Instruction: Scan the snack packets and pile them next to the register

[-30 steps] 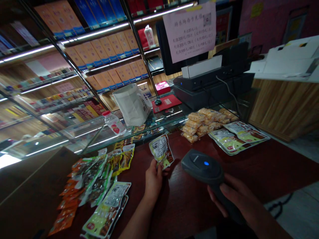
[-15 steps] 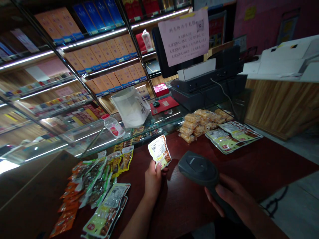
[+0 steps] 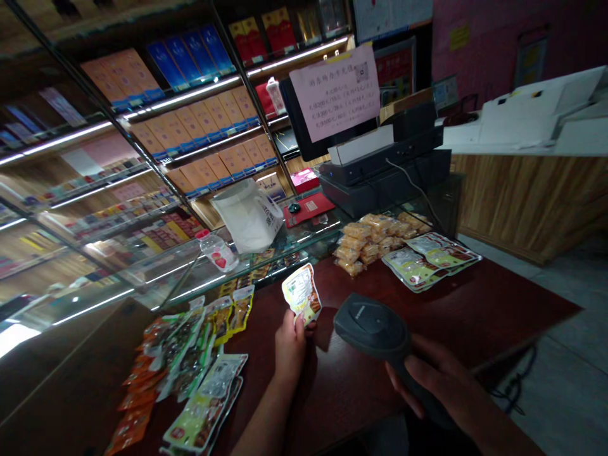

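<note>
My left hand pinches the lower edge of a small snack packet, held up above the dark red tabletop with its white printed side towards me. My right hand is wrapped round the handle of a dark grey barcode scanner, whose head points left towards the packet with a gap between them. Left of my left arm lie green-and-white snack packets, partly stacked. More green packets lie flat at the right, next to a pile of wrapped tan snacks.
Orange packets, clear green-edged packets and yellow packets lie in rows beside a cardboard box. On the glass counter stand a red-capped bottle, a white plastic jug and a till. Stocked shelves rise behind.
The view has shifted slightly, so the background sits a little differently. Both hands keep their holds on the packet and the scanner, with almost no movement between them.
</note>
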`<state>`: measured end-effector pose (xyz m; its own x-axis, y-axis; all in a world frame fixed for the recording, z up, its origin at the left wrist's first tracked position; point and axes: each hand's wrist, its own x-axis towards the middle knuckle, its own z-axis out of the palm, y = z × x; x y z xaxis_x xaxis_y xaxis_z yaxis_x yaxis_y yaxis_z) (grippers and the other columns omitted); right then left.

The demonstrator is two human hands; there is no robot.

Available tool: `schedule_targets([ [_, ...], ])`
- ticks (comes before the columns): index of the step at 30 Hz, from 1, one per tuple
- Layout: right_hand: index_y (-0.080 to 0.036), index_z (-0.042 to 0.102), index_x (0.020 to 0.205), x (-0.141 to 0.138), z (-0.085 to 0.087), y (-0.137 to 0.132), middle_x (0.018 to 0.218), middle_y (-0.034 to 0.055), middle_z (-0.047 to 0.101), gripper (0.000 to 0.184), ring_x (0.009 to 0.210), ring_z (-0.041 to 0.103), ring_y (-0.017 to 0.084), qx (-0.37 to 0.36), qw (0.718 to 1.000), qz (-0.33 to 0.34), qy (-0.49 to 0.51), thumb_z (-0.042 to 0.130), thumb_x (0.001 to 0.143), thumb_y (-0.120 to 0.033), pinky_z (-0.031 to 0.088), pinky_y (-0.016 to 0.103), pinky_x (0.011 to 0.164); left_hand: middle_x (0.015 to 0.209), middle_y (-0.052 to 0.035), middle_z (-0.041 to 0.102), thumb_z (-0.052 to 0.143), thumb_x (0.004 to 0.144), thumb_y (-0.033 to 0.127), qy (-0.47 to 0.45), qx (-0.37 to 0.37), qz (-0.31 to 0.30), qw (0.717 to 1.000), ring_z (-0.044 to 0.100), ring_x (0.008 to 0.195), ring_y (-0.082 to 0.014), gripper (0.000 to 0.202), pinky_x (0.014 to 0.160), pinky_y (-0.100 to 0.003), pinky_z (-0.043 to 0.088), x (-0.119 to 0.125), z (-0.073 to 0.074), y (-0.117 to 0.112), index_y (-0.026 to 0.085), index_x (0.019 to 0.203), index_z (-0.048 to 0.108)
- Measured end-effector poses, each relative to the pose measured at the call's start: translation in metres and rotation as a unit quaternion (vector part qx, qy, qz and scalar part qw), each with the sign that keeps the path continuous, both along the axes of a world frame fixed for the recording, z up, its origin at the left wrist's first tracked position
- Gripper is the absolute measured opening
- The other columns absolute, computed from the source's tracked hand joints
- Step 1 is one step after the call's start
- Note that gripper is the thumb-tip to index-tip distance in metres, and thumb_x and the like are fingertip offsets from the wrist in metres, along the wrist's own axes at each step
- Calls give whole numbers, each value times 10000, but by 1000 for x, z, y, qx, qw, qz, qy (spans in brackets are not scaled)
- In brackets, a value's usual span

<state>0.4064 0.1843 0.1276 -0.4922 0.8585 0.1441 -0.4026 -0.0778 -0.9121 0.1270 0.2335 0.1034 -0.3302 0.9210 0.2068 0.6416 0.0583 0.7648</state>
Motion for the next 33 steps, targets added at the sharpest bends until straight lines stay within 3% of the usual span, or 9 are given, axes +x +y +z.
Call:
schedule_targets([
  [7, -135, 612, 797, 6, 3, -5, 663, 1, 572, 470, 443, 437, 54, 5, 1000, -14, 2, 578, 897, -593, 304, 200, 445, 816, -83, 735, 475, 880, 346, -4, 12, -6, 1000, 723, 668, -215, 128, 581, -269, 543, 1, -3, -1, 231, 823, 472],
  [12, -131, 621, 813, 15, 5, -7, 665, 7, 595, 446, 427, 450, 55, -13, 999, -35, 15, 609, 884, -571, 301, 208, 438, 809, -64, 722, 506, 873, 409, -36, 26, -22, 999, 727, 701, -219, 189, 624, -287, 570, -2, -7, -1, 221, 893, 508],
  [15, -126, 641, 834, 30, 5, -4, 666, 23, 616, 444, 432, 481, 73, -42, 994, -93, 24, 618, 875, -568, 312, 214, 436, 769, -48, 712, 539, 857, 441, -72, 21, -44, 996, 721, 690, -218, 272, 630, -296, 577, 9, -5, 0, 201, 985, 549],
  [18, -143, 647, 925, 52, 1, 4, 677, 23, 634, 433, 420, 499, 84, -87, 981, -164, 64, 623, 863, -571, 325, 205, 412, 803, -40, 704, 607, 814, 492, -182, -23, -85, 979, 704, 621, -194, 416, 557, -286, 569, 35, -3, 5, 174, 1076, 550],
  [21, -181, 625, 1023, 74, -3, 13, 679, 7, 633, 429, 401, 499, 89, -105, 970, -185, 117, 606, 861, -579, 365, 203, 403, 818, -38, 684, 688, 768, 507, -318, -93, -134, 934, 683, 564, -156, 491, 510, -255, 553, 72, -2, 16, 153, 1075, 540],
  [28, -201, 625, 1026, 95, 3, 9, 637, -1, 618, 423, 368, 478, 81, -105, 958, -227, 142, 597, 851, -585, 358, 188, 383, 803, -67, 689, 582, 906, 246, -487, -220, -170, 828, 659, 521, -117, 174, 520, -229, 556, 153, 8, 56, 123, 1022, 539],
  [33, -188, 629, 1001, 101, 3, 5, 643, 14, 622, 435, 371, 484, 95, -105, 959, -235, 119, 606, 840, -591, 358, 204, 376, 686, -48, 661, 517, 939, 214, -499, -250, -179, 810, 610, 471, -89, 102, 499, -185, 519, 185, 18, 79, 122, 975, 538],
])
